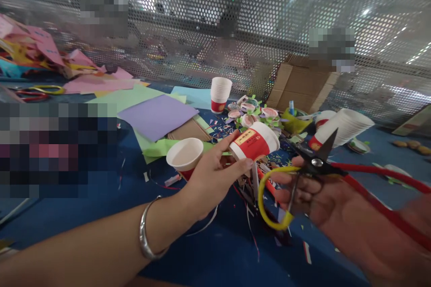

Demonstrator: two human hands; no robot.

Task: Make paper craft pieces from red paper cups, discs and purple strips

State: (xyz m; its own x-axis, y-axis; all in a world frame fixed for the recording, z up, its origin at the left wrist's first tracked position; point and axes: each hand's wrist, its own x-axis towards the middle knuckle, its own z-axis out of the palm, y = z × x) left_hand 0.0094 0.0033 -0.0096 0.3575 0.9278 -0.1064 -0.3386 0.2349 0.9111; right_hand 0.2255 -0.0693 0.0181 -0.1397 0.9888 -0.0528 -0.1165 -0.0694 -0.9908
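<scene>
My left hand (211,174) holds a red and white paper cup (254,142) on its side, thumb and fingers pinching its base, above the blue table (101,215). A silver bangle sits on that wrist. My right hand (323,201) grips scissors (313,165) that have one yellow and one red handle. Their short black blades are spread and point up toward the cup's rim, a little to its right. An upright paper cup (185,156) stands just left of my left hand.
Coloured paper sheets (156,114) lie at the back left. Another cup (220,94) stands upside down behind. A stack of cups (340,127) lies on its side at right, near paper flowers (251,114), scraps and a cardboard box (303,85). A perforated metal screen closes the back.
</scene>
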